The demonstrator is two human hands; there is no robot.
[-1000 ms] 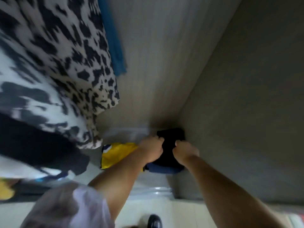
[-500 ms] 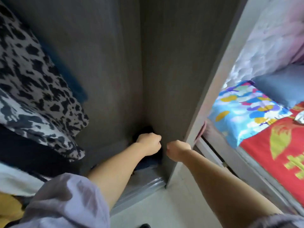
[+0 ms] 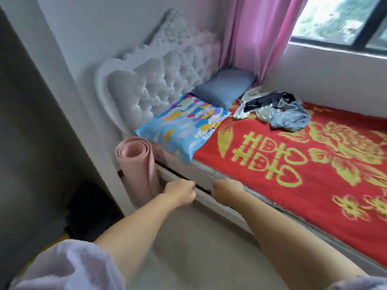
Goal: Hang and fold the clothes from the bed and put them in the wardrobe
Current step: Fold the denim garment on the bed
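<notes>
You can read a gold double-happiness sign, 囍, on the red blanket [image 3: 293, 164] just beside the colourful pillow [image 3: 184, 122]; it seems woven in.

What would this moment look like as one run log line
phase: facing bed | left hand: fisted, empty | right hand: fisted, empty | clothes pile: unfolded on bed, near grey pillow | next: likely fetch clothes

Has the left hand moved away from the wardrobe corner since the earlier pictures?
Yes. The left hand has left the wardrobe and now hangs before the bed frame.
</notes>
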